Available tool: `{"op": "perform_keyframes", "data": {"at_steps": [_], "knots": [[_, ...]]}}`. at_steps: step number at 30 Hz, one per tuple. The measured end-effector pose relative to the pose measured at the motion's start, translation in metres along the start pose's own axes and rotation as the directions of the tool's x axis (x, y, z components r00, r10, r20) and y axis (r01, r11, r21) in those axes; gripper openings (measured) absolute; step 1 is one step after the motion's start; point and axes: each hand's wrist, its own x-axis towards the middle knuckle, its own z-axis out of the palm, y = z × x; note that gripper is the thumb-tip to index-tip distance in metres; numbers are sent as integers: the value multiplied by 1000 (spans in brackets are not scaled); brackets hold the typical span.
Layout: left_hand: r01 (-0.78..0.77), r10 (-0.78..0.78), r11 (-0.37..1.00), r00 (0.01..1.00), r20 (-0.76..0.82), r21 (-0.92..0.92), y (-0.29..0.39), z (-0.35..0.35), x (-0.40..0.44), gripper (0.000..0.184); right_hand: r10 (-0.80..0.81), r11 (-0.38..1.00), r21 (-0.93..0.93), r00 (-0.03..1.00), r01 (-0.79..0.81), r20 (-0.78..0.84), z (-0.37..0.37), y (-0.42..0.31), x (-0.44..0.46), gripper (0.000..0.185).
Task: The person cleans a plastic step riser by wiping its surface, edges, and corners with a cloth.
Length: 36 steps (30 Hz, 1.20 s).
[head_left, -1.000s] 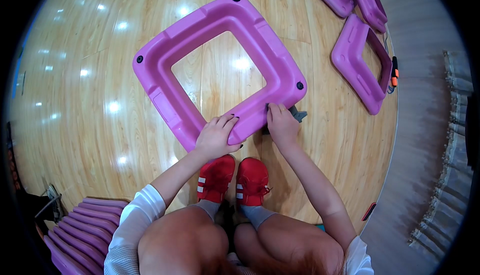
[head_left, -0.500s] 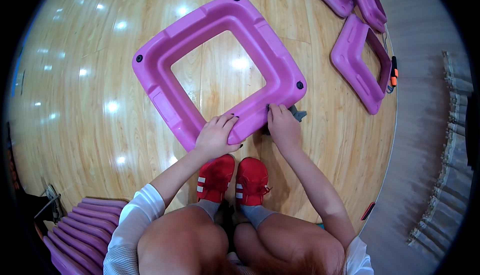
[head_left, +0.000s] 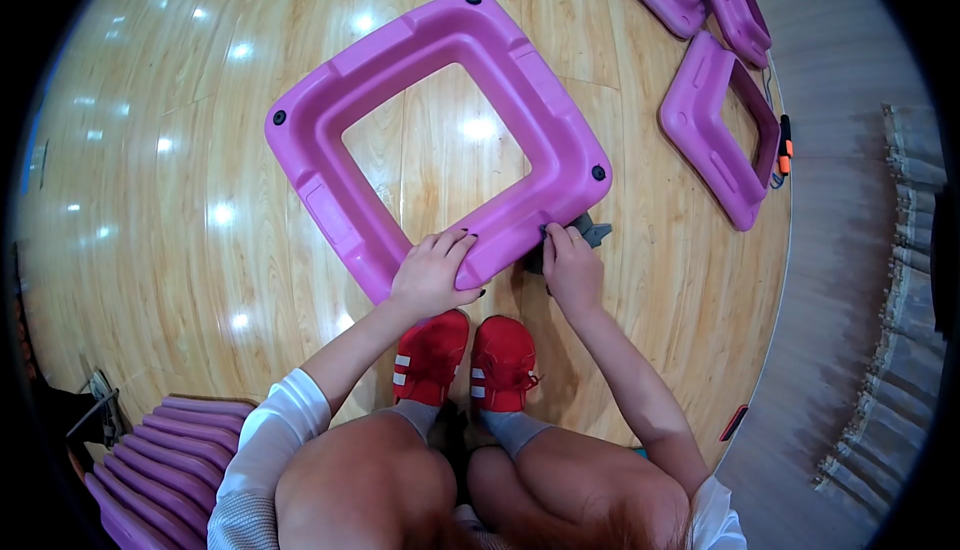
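A pink square frame [head_left: 345,65] with a big square opening lies tilted in front of my shoes, black round pads on three of its visible corners. My left hand [head_left: 432,275] is wrapped over its near corner and hides part of it. At the near right side, my right hand [head_left: 572,268] pinches the frame's edge or a small dark thing there, too small to make out. A grey cloth-like object [head_left: 597,232] shows beside that hand, partly under the frame.
Several more pink frames [head_left: 700,125] lie at the upper right, near an orange and black object [head_left: 785,150]. A row of pink pieces [head_left: 185,460] stands at the lower left. Red shoes [head_left: 432,358] are below the frame. A lace-edged curtain [head_left: 880,330] hangs at the right.
My right hand has moved slightly down and to the right along the frame's edge. My left hand and the frame have hardly moved.
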Motion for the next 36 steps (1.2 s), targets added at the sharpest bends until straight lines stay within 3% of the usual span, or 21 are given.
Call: {"op": "perform_keyframes", "data": {"at_steps": [11,17,19,23,26,31,36], "knots": [[16,-16,1000,1000,24,9,1,-1,1,75,38,997,65,999,-41,35,4,-13,18,18],[4,-4,1000,1000,-2,8,3,-1,1,75,-86,987,139,995,80,41,6,-33,0,20],[10,-10,1000,1000,5,8,2,-1,1,75,-145,977,180,973,112,181,5,-46,-8,21],[-9,8,1000,1000,-4,-8,0,1,1,76,-200,961,223,969,164,146,6,-54,-14,22],[-4,4,1000,1000,6,-4,0,0,1,76,-146,982,151,965,115,219,4,-49,-7,19],[-11,11,1000,1000,-6,-10,2,-3,1,75,52,988,141,997,-59,51,6,-23,13,15],[-4,4,1000,1000,-11,1,2,-2,1,75,64,979,191,998,-66,13,4,-18,19,16]]}}
